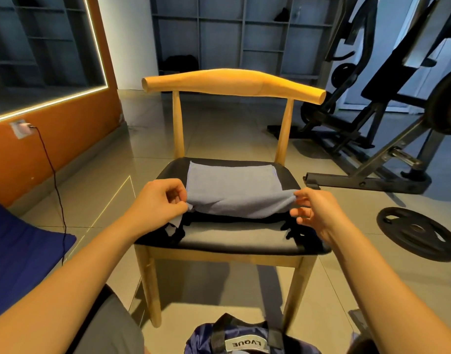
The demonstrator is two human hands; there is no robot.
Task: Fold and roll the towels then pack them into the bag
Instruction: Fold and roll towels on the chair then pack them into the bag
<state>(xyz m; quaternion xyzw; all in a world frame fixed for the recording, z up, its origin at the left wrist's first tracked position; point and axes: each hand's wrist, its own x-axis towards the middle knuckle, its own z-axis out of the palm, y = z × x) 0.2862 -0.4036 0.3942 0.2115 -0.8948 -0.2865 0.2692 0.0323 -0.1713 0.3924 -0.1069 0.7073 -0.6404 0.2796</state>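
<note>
A grey-blue towel lies flat on the black seat of a wooden chair, its near edge lifted into a fold. My left hand pinches the towel's near left corner. My right hand pinches the near right corner between thumb and fingers. Under the towel's near edge lies a dark cloth, partly hidden. A dark blue bag with black handles and a white label sits on the floor below the chair, between my arms.
The chair's curved wooden backrest rises behind the seat. A black weight plate lies on the tiles at right, with a gym machine behind it. A blue cushion and a hanging cable are at left.
</note>
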